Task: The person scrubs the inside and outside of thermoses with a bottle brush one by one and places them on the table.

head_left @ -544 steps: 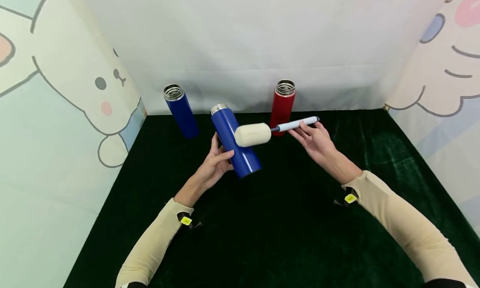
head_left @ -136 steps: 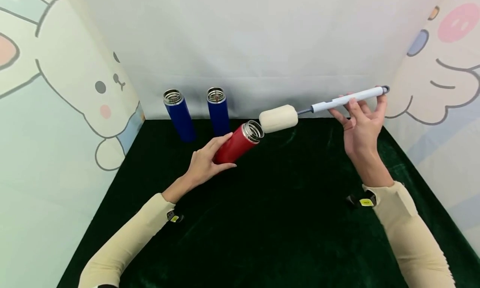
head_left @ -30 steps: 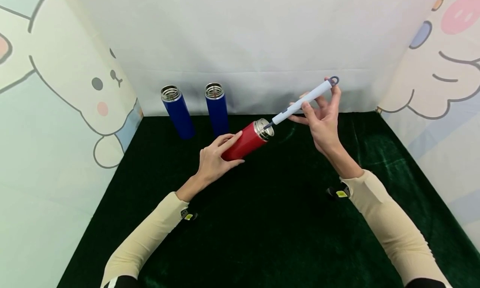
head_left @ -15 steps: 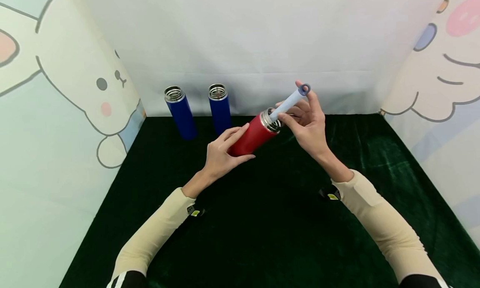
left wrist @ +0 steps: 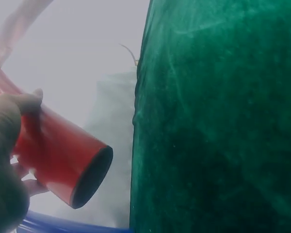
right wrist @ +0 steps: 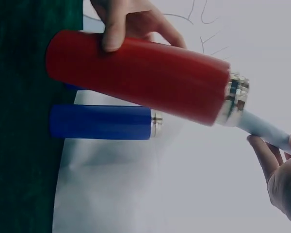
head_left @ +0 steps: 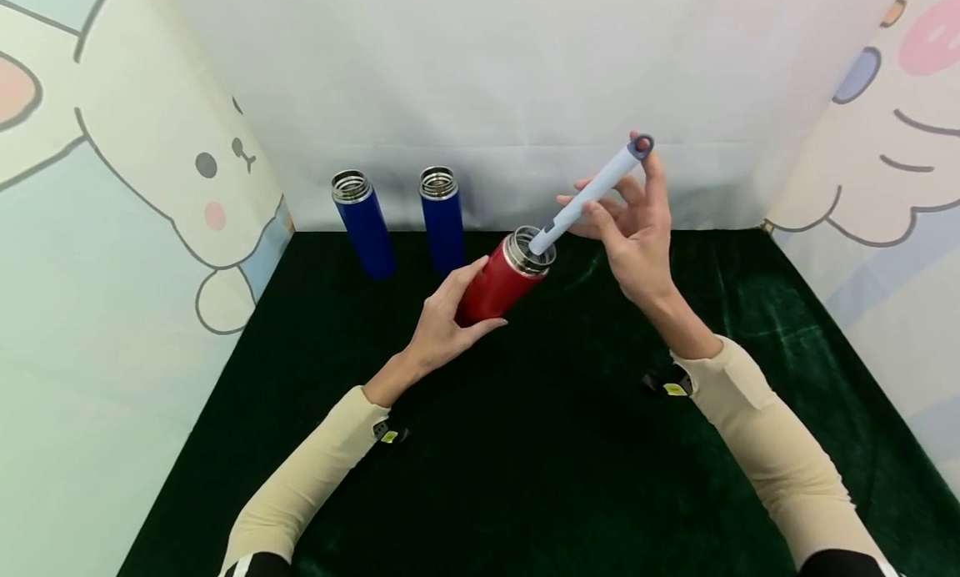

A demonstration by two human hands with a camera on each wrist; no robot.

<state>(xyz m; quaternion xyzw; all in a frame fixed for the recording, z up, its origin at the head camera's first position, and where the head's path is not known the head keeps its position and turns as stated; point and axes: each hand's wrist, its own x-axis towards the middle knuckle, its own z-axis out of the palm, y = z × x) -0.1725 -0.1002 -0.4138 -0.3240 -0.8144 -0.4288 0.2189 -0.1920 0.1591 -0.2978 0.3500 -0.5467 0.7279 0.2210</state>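
Note:
My left hand grips a red bottle around its body, in the middle of the head view. The bottle is tilted, its steel-rimmed mouth facing up and to the right. In my right hand is a bottle brush, pinched by its light blue handle. The brush's sponge head is hidden inside the bottle, and the handle's lower end is at the mouth. From the right wrist view, the red bottle lies across the picture with the handle coming out of its neck. The left wrist view shows the bottle's dark base.
Two uncapped blue bottles stand upright at the back left of the dark green cloth-covered table. A white cloth backdrop rises behind them, with cartoon-printed panels on both sides.
Half a second ago the brush was pushed deeper; now its handle is drawn partly out, up and right. Earlier, a blue bottle was in my left hand; it now stands at the back.

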